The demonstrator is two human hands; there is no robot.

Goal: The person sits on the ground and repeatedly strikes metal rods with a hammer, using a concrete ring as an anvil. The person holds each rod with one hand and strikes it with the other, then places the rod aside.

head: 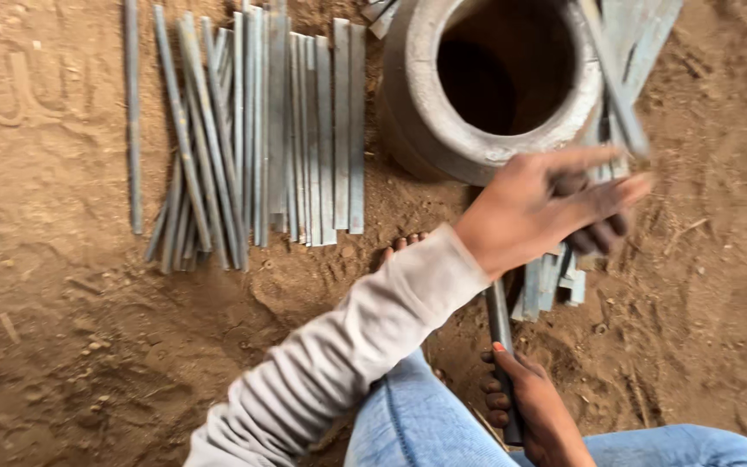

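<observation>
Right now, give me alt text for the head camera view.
A left hand grips a blurred metal strip beside a hollow cylinder, while the right hand holds a dark rod. More grey strips lie on dirt.

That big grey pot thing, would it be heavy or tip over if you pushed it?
The grey pot has thick walls, so it is probably heavy for its size. It sits wide and partly sunk in the dirt floor, so a push likely would not tip it. Round sides might let it roll if laid down.
</observation>
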